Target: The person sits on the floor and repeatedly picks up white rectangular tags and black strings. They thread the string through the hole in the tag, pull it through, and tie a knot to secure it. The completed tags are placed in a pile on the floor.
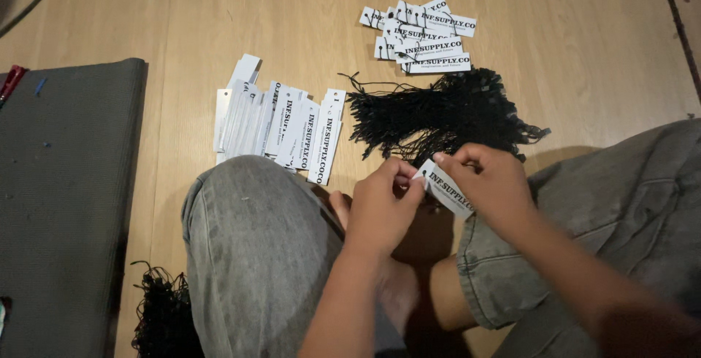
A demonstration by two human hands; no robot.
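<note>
Hands: left hand (pixel 380 208) and right hand (pixel 488 183) both pinched shut on one white rectangular card tag (pixel 447 191) | Axis: 10-to-4 o'clock | Loose black string bundle (pixel 438 113): on floor at 12 o'clock, right hand nearer.

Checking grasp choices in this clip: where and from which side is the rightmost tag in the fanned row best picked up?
Pinch the rightmost tag by its right long edge, coming from the right. That edge lies free on the floor; its left side overlaps the neighbouring tags, and its lower end sits close to the knee. Probably slide it out first.
</note>
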